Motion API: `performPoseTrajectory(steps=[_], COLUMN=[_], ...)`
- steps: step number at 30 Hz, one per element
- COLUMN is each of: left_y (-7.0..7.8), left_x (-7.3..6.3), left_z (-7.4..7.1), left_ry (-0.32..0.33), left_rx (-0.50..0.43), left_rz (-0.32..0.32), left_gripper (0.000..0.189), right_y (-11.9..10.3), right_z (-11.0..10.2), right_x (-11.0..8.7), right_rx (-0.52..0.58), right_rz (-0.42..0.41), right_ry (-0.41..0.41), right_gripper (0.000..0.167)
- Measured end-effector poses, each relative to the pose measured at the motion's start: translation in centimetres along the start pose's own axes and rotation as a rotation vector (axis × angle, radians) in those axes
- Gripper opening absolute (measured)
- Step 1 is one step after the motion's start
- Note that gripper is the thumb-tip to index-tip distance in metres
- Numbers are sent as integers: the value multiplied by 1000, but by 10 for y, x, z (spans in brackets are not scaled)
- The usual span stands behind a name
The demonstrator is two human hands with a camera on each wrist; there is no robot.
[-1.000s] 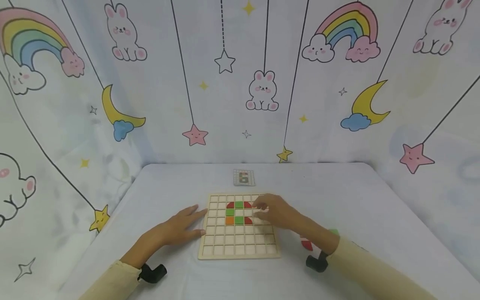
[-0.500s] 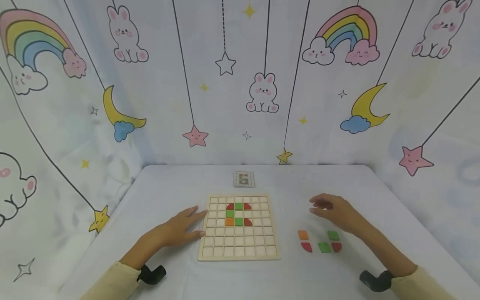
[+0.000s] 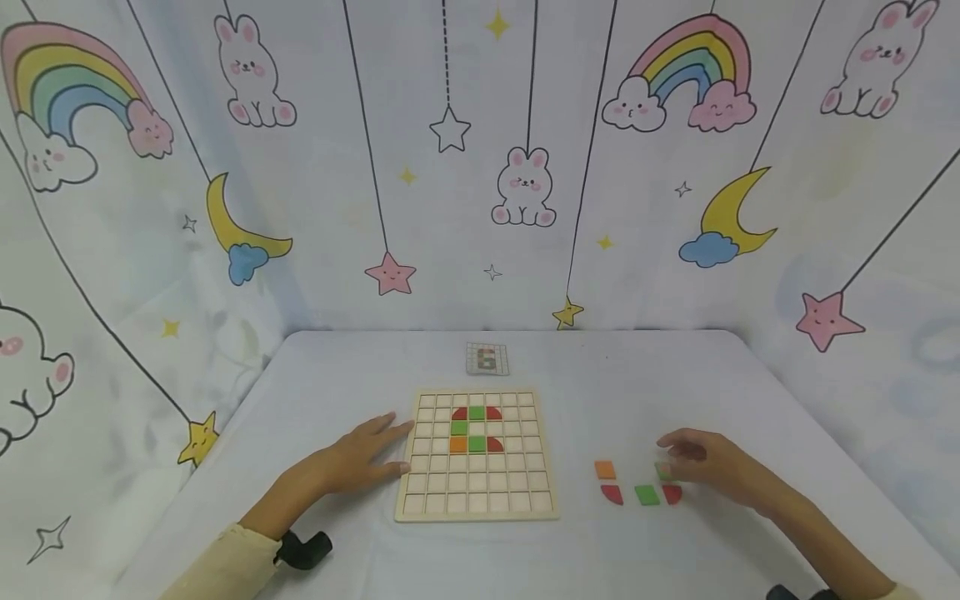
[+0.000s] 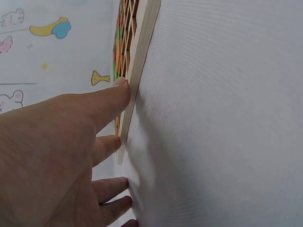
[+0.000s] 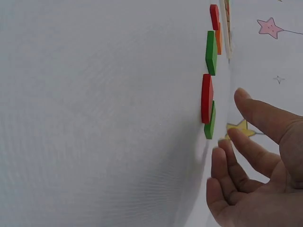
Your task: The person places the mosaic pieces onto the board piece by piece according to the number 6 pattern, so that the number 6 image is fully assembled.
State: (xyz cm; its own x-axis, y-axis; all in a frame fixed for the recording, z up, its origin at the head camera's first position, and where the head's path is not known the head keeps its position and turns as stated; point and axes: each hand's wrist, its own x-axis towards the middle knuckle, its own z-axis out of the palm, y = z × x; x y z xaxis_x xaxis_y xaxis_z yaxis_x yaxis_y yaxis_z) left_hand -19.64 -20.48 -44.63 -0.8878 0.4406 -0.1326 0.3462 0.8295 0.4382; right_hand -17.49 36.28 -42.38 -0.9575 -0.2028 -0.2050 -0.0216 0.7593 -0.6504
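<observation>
A wooden grid board [image 3: 498, 482] lies mid-table. Set into it are red quarter-round tiles [image 3: 495, 445], green square tiles [image 3: 477, 444] and an orange square tile [image 3: 458, 445]. My left hand [image 3: 358, 460] rests at the board's left side, fingers spread; in the left wrist view the thumb [image 4: 113, 97] presses its edge. To the right of the board, my right hand [image 3: 723, 468] hovers over a loose green square tile [image 3: 664, 472], partly covering it. Its thumb [image 5: 262, 116] and fingers [image 5: 253, 151] are apart in the right wrist view, holding nothing.
Other loose tiles lie right of the board: an orange square [image 3: 605, 470], a red quarter-round [image 3: 612, 495], a green square [image 3: 647, 495] and another red quarter-round [image 3: 672, 495]. Behind the board lies a small patterned card [image 3: 487, 358]. A printed cloth [image 3: 465, 208] hangs at the back.
My right hand has moved from the board's upper right out to the right, then down to the loose green tile. My left hand has stayed at the board's edge.
</observation>
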Motion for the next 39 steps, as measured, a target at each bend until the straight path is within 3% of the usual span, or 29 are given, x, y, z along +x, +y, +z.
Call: performPoseTrajectory(steps=[5, 16, 25, 32, 39], left_y=[0, 0, 0, 0, 2], left_x=[0, 1, 1, 0, 0], left_z=[0, -1, -1, -1, -1], left_ry=[0, -3, -9, -8, -8], left_rx=[5, 11, 7, -4, -1], left_rz=[3, 0, -9, -8, -6], left_gripper=[75, 76, 76, 76, 75], right_y=[7, 5, 2, -2, -3], right_z=[5, 6, 6, 6, 7], right_x=[3, 2, 2, 1, 1], right_rx=[-33, -46, -44, -19, -15], right_rz=[39, -8, 40, 0, 18], right_ry=[-15, -20, -22, -21, -17], right_gripper=[49, 27, 30, 28, 31])
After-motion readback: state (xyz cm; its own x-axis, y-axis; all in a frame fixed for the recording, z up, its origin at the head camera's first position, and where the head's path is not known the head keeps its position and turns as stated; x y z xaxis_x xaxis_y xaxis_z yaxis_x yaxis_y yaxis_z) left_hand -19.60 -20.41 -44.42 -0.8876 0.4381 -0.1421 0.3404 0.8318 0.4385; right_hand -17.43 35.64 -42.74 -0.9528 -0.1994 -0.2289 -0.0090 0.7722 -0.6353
